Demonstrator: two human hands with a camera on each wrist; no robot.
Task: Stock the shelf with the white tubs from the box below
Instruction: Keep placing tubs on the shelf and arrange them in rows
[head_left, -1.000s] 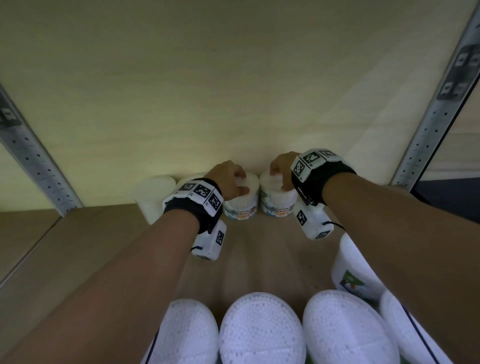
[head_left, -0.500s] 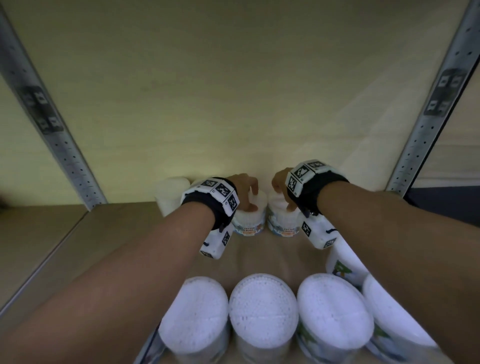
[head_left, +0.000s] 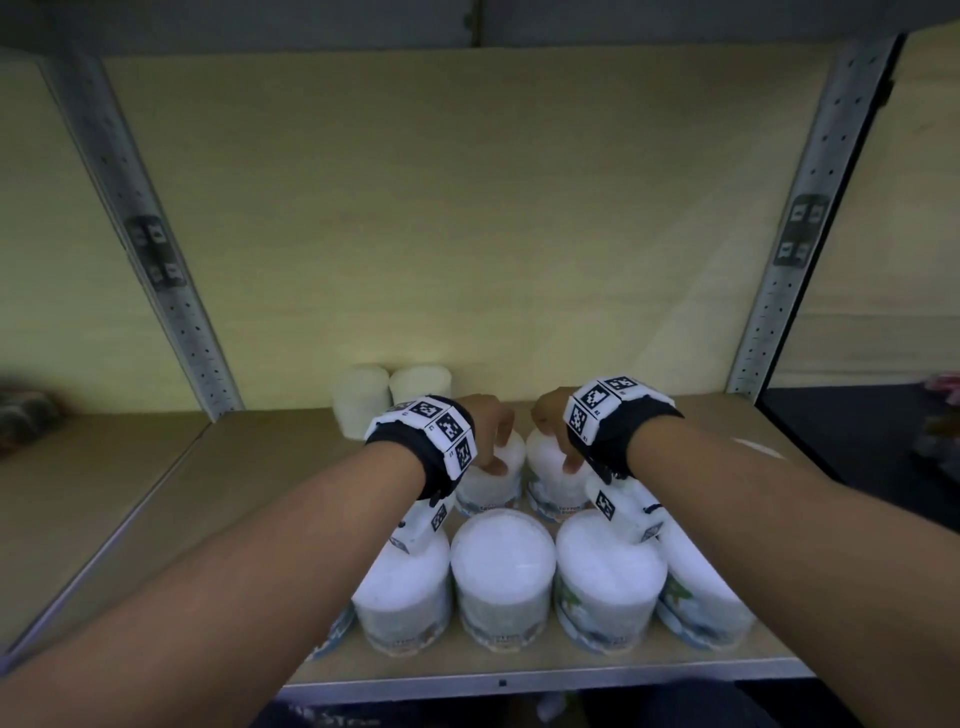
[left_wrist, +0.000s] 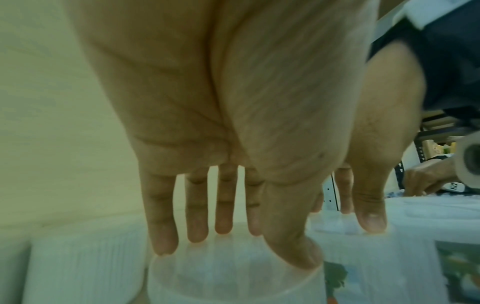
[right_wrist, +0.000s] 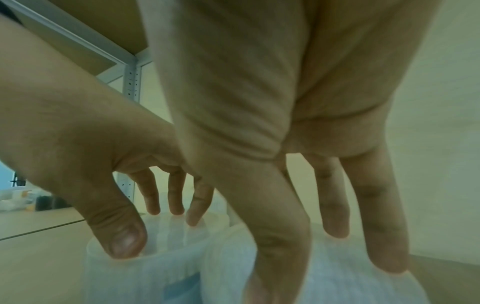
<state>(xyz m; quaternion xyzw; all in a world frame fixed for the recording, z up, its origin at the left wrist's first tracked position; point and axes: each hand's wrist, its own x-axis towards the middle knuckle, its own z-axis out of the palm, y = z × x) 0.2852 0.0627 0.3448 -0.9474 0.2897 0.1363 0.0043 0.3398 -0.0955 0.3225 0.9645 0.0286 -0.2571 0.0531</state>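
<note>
Two white tubs stand side by side on the shelf board (head_left: 197, 499), behind the front row. My left hand (head_left: 491, 441) reaches down onto the left tub (head_left: 491, 488). In the left wrist view the left hand (left_wrist: 233, 244) has its thumb on the near rim and its fingers on the far rim of this tub (left_wrist: 228, 281). My right hand (head_left: 553, 431) holds the right tub (head_left: 545, 467) the same way from above. In the right wrist view the right hand (right_wrist: 311, 267) pinches that tub (right_wrist: 324, 292) by its lid, and the left tub (right_wrist: 145, 273) shows beside it.
Several white tubs (head_left: 501, 571) line the shelf's front edge (head_left: 519, 680) under my forearms. Two plain white tubs (head_left: 361, 400) stand against the back wall. Perforated metal uprights (head_left: 171, 291) (head_left: 789, 280) flank the bay. Bare board lies to the left.
The head view has pulled back and risen, so the whole bay and the front row now show. Both hands stay on top of the same two tubs.
</note>
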